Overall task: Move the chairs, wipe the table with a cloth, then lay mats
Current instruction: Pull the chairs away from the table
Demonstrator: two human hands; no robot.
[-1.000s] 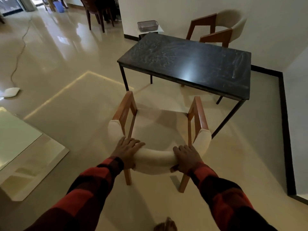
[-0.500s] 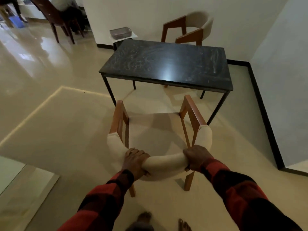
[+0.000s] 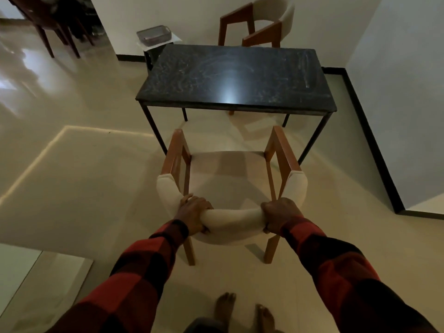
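Overhead, both hands — left hand [image 3: 194,212], right hand [image 3: 278,214] — grip the padded chair [image 3: 230,188] back. Beyond, a dark smeared bench [image 3: 235,78] stands on glossy cream floor [image 3: 84,176] — second chair [image 3: 259,22] by the wall

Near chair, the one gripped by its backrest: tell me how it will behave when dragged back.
The chair is probably stiff: its wooden frame looks rigid. It will likely slide easily, since the floor is glossy. Both hands, left and right, grip the padded backrest high up, so pulling may tip it back onto its rear legs.
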